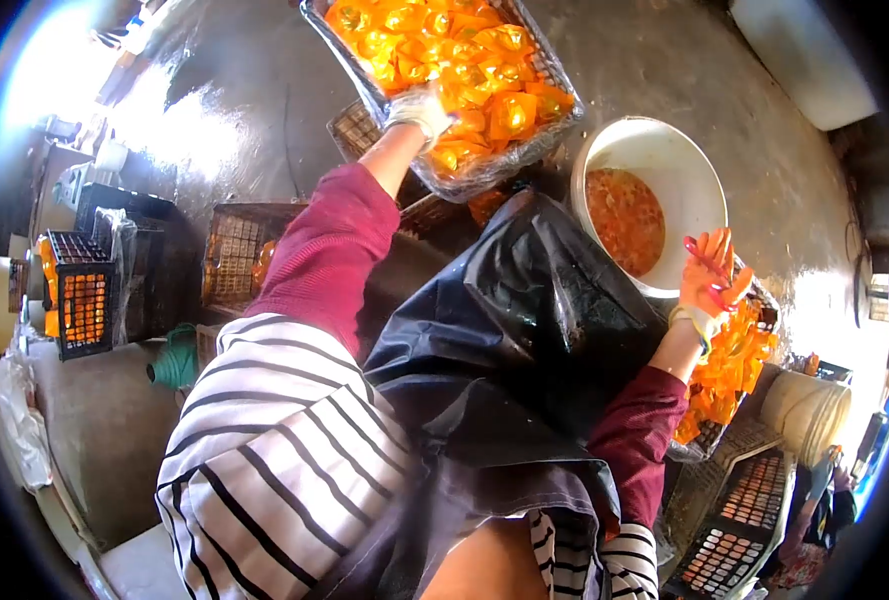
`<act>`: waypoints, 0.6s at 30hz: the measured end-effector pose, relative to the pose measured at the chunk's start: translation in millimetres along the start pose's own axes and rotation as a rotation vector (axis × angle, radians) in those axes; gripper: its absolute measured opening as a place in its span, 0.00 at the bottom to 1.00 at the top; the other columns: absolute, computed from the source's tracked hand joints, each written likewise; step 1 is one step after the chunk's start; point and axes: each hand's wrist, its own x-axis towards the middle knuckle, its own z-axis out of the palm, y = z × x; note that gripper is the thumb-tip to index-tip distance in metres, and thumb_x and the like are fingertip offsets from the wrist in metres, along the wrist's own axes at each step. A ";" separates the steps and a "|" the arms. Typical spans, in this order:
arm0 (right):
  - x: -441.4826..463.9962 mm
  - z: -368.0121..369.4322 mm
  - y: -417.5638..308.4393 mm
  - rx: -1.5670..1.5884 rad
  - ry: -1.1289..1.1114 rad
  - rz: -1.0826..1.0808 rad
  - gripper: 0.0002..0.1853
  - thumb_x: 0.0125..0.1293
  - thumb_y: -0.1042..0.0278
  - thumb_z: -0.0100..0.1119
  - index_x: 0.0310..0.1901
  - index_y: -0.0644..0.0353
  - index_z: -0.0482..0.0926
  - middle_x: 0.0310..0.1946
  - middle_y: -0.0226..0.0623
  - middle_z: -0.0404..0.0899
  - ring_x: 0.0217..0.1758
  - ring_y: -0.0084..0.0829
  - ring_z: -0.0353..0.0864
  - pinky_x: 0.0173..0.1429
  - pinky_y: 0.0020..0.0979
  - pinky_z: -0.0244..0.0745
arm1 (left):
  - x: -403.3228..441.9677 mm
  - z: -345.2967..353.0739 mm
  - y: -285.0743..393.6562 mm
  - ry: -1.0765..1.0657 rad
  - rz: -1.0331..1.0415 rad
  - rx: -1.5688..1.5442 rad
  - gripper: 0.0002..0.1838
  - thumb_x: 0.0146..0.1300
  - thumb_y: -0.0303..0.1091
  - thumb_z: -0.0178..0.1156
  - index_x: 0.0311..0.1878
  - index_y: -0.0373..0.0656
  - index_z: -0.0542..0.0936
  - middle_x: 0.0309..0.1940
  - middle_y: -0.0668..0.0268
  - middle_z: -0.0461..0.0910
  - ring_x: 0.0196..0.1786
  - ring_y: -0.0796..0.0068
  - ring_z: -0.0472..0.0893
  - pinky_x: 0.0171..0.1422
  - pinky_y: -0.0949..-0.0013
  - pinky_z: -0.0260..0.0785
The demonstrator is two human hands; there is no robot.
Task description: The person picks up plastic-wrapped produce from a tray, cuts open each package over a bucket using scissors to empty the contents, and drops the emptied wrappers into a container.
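My left hand (421,113), in a pale glove, reaches into a crate (554,50) lined with clear plastic. It touches the shiny orange packets (509,115) heaped there; its fingers are blurred and partly hidden among them. On the other side, my right hand (709,278) wears an orange-stained glove, palm up with the fingers partly curled. A thin red object (691,245) lies across it, gripped by the fingers; its kind is unclear. Just beyond that hand stands a white bucket (699,175) with reddish-orange contents (624,220). Below the hand is a second crate of orange packets (729,375).
Dark plastic (534,280) covers my lap between the two crates. A brown crate (239,250) and a black crate with orange contents (84,305) stand at left. At lower right are stacked crates (734,530) and a pale tub (804,410). The grey floor (274,90) looks wet.
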 end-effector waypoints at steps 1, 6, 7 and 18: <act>3.5 6.1 6.2 0.012 -0.031 0.031 0.32 0.64 0.44 0.47 0.58 0.67 0.68 0.61 0.42 0.69 0.62 0.39 0.69 0.69 0.45 0.59 | 13.4 34.5 -7.7 0.067 -0.021 0.272 0.42 0.56 0.60 0.56 0.67 0.44 0.59 0.49 0.55 0.77 0.51 0.60 0.78 0.53 0.60 0.70; 16.6 46.5 37.5 -0.255 0.746 -0.112 0.29 0.66 0.48 0.45 0.57 0.67 0.68 0.60 0.42 0.69 0.62 0.37 0.69 0.68 0.43 0.60 | 44.4 36.1 -3.5 -0.080 -0.056 0.097 0.32 0.54 0.48 0.62 0.60 0.43 0.69 0.51 0.52 0.76 0.52 0.56 0.77 0.54 0.56 0.69; 17.0 48.7 38.6 -0.251 0.745 -0.109 0.26 0.67 0.51 0.45 0.56 0.68 0.69 0.59 0.43 0.70 0.62 0.38 0.70 0.67 0.43 0.62 | 48.2 22.2 -7.8 -0.223 0.015 0.101 0.28 0.54 0.45 0.63 0.57 0.44 0.72 0.50 0.51 0.77 0.52 0.56 0.78 0.54 0.56 0.69; 15.4 1.7 78.2 -0.653 0.499 0.381 0.17 0.69 0.59 0.45 0.52 0.60 0.73 0.41 0.39 0.80 0.34 0.31 0.80 0.38 0.31 0.76 | 21.0 0.0 122.6 -0.329 -0.335 -2.282 0.15 0.54 0.36 0.63 0.45 0.48 0.77 0.42 0.63 0.78 0.43 0.62 0.77 0.51 0.57 0.71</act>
